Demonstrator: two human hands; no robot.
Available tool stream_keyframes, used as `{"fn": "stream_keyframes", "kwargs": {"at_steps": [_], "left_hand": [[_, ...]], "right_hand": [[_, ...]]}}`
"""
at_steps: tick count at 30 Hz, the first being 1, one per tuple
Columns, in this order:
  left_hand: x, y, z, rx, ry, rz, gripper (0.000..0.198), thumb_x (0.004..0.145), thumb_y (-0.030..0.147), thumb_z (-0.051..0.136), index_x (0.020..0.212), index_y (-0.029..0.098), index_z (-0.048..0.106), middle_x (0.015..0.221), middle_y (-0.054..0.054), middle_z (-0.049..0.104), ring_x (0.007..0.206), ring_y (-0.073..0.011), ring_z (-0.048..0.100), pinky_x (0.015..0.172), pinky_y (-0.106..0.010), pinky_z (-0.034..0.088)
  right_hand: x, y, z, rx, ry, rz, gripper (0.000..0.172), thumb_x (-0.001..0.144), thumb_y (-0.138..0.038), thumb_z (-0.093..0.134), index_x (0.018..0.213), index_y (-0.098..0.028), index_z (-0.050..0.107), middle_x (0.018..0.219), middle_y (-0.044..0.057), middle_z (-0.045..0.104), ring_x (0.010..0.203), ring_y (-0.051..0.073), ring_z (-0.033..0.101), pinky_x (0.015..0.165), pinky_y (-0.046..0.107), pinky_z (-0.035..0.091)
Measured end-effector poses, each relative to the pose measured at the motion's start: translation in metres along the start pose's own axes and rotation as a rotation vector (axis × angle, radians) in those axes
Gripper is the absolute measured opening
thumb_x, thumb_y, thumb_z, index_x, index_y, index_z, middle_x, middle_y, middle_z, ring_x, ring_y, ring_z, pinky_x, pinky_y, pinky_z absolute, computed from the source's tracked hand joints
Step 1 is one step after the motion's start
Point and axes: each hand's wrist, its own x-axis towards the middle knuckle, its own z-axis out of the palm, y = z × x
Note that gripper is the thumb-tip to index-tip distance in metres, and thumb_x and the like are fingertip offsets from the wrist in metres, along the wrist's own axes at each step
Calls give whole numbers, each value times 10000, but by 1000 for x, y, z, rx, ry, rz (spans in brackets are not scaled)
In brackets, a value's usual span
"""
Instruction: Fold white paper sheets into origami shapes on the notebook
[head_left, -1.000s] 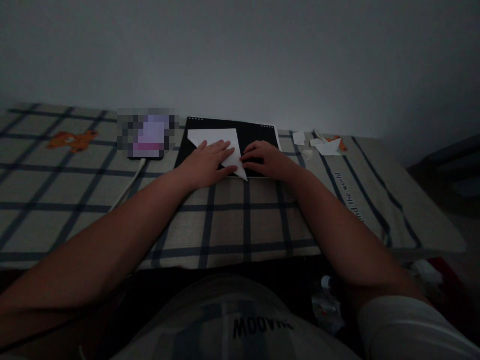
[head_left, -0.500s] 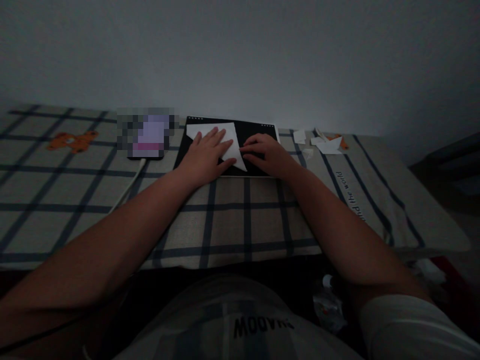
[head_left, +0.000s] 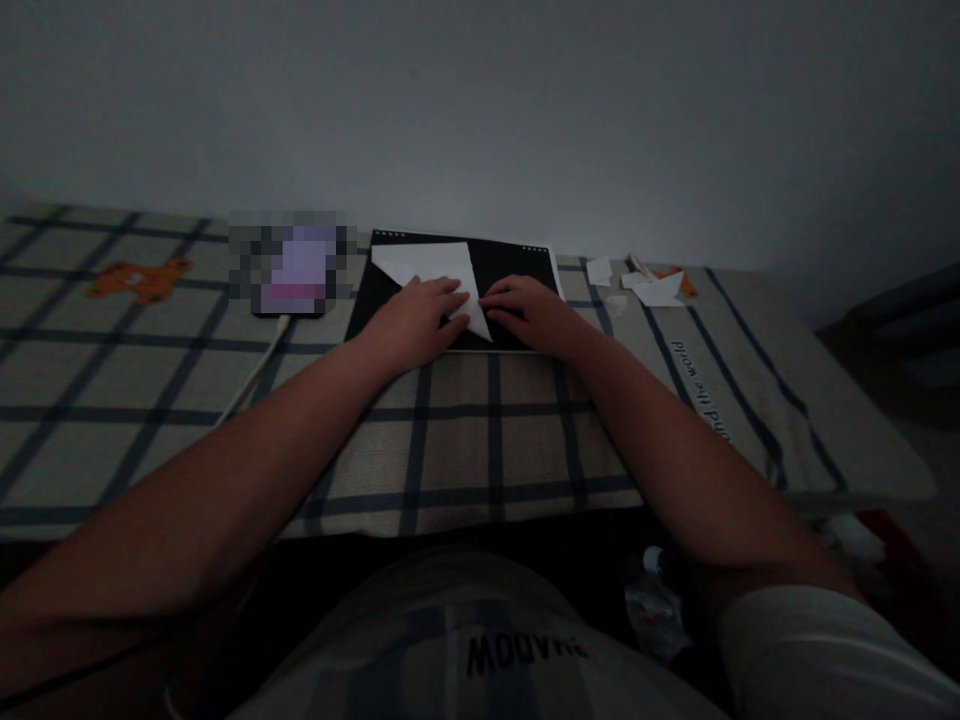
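Note:
A folded sheet of white paper (head_left: 431,257) lies on a black spiral-punched pad (head_left: 517,263), its pointed corner toward me. My left hand (head_left: 416,318) rests on the paper's near part, with fingers bent a little and slightly apart, covering some of it. From the other side, my right hand (head_left: 529,312) lies on the pad, its fingertips touching the paper's right edge. A small gap shows between its thumb and forefinger. What lies under both palms is hidden.
Left of the pad is a phone (head_left: 300,268), its screen blurred, with a white cable (head_left: 255,370). To the right sit a folded paper boat (head_left: 660,289) and paper scraps (head_left: 599,271). A checked cloth (head_left: 457,440) covers the table. A plastic bottle (head_left: 656,605) is below the edge.
My left hand has drawn back toward me over the paper, its fingers curling from spread, so more of the sheet shows. My right hand has hardly moved.

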Motion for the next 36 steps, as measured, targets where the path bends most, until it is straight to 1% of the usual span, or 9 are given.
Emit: {"fn": "stream_keyframes", "kwargs": {"at_steps": [4,9,11,14,19,23,27,31,36], "left_hand": [[1,2,-1,-13,-12,-26,504,1118,395,408,1449,182,722,1642,-137,613,1530,-332,560,1361,-589,313],[1,6,-2,-10,23,-35,499,1119,452,431,1324,155,775,1577,-157,660,1488,-350,591,1307,-554,401],[1,7,-3,1,31,-29,503,1116,455,436,1334,141,764,1569,-167,661,1481,-356,593,1291,-538,421],[1,7,-4,15,13,-18,506,1109,456,453,1369,128,737,1564,-175,653,1486,-360,584,1301,-524,413],[1,5,-6,12,-25,6,526,1102,453,455,1421,111,695,1577,-189,630,1486,-374,572,1308,-547,402],[2,2,-3,25,-21,31,506,1107,450,453,1404,115,690,1563,-188,634,1472,-373,576,1288,-545,422],[2,2,-1,36,5,36,502,1126,489,450,1354,118,700,1522,-208,644,1423,-376,604,1267,-557,437],[1,4,0,6,16,17,475,1112,520,526,1344,145,704,1506,-198,653,1414,-386,613,1302,-627,376],[0,5,2,2,11,-10,526,1125,524,510,1439,128,657,1629,-210,583,1530,-378,538,1353,-647,286]], "right_hand": [[-1,1,2,-28,-11,3,375,1054,-272,559,1294,-214,841,1364,144,739,1271,320,642,1128,518,490],[-1,0,2,-21,-23,15,367,1066,-279,550,1283,-249,844,1364,129,733,1276,324,628,1121,531,481],[0,-1,2,-12,-14,14,346,1074,-300,559,1246,-254,855,1349,121,733,1269,316,629,1124,523,480],[0,-5,2,-7,6,33,316,1079,-316,577,1183,-245,867,1310,114,736,1251,302,636,1133,505,475],[0,-10,5,5,40,68,239,1022,-276,676,1174,-239,856,1300,115,738,1263,315,643,1133,515,484],[1,-8,10,11,72,77,197,987,-292,749,1145,-233,852,1290,116,734,1240,322,650,1119,526,493],[1,-5,13,20,81,86,197,1005,-363,762,1139,-245,845,1304,117,721,1244,323,639,1109,523,492],[0,-4,12,36,74,81,260,1010,-444,768,1153,-238,839,1317,126,714,1253,323,635,1113,514,487],[0,0,10,70,59,41,287,1006,-467,768,1164,-236,831,1325,131,716,1254,324,640,1127,521,485]]}}
